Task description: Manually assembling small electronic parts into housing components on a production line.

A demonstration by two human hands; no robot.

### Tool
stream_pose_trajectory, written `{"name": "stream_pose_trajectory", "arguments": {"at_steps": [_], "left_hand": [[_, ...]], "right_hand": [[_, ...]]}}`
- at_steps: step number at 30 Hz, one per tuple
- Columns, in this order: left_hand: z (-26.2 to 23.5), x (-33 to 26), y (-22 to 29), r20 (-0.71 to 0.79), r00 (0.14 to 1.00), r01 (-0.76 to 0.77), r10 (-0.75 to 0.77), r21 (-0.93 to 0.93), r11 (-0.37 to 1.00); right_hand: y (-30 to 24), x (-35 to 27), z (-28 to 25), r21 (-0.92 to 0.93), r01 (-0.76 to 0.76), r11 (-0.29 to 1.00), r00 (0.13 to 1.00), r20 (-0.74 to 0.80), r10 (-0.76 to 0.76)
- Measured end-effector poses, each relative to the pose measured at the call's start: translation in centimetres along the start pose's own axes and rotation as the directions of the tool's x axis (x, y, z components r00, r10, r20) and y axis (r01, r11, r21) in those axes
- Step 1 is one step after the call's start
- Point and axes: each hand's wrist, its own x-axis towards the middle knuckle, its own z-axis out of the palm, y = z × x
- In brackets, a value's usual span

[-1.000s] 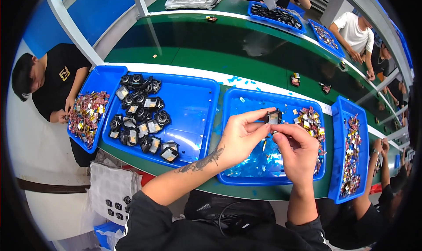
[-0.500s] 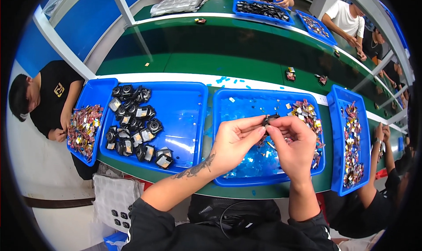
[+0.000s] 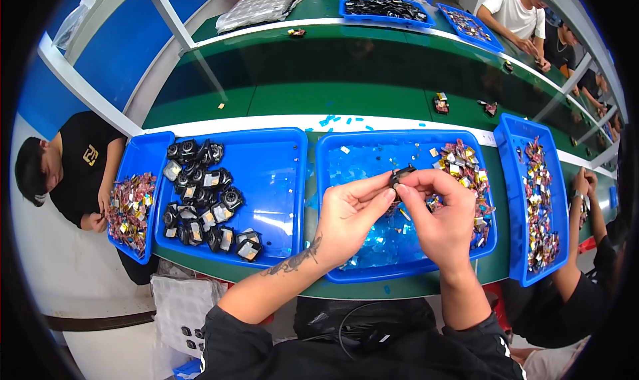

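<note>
Both hands meet over a blue tray [image 3: 393, 272] in front of me. Between their fingertips is a small black casing [image 3: 402, 174], tilted and partly covered by the fingers. My left hand [image 3: 353, 213] pinches it from the left with thumb and fingers. From the right, my right hand [image 3: 442, 203] grips it, also with thumb and fingertips. Beneath them the tray holds scraps of blue film [image 3: 373, 248] and, on its right side, a heap of small electronic parts [image 3: 459, 163], partly hidden by my right hand.
Left of it, another blue tray [image 3: 269, 180] holds black casings [image 3: 200, 193]. Trays of small parts stand at the far left [image 3: 160, 153] and right [image 3: 509, 193]. Beyond a white rail runs a green belt [image 3: 293, 93] with scattered parts. Co-workers sit left, right and across.
The view has shifted slightly. Both hands still hold the black casing, which is now turned a little and shows more of its curved dark side.
</note>
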Motion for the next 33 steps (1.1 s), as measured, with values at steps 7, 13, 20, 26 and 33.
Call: {"name": "stream_pose_trajectory", "arguments": {"at_steps": [7, 13, 20, 26, 33], "left_hand": [[0.4, -0.1, 0.0, -0.019, 1.0, -0.012, 0.012, -0.009, 1.0], [0.3, -0.2, -0.1, -0.015, 1.0, 0.011, -0.01, 0.025, 1.0], [0.0, -0.4, -0.6, 0.025, 1.0, -0.002, 0.002, 0.0, 1.0], [-0.1, 0.0, -0.2, 0.044, 0.999, -0.006, 0.01, -0.094, 0.996], [0.3, 0.2, 0.6, -0.068, 0.968, -0.239, 0.241, 0.033, 0.97]], "right_hand": [[0.2, -0.2, 0.1, 0.023, -0.006, 1.0, 1.0, -0.029, 0.006], [0.3, 0.1, -0.2, -0.02, -0.03, 0.999, 0.999, 0.027, 0.03], [-0.4, 0.0, -0.8, -0.123, -0.011, 0.992, 1.0, -0.003, 0.011], [0.9, 0.3, -0.3, -0.16, 0.139, 0.977, 0.985, -0.079, -0.153], [1.3, -1.7, -1.1, 0.494, -0.48, 0.725, 0.872, 0.362, 0.33]]}}
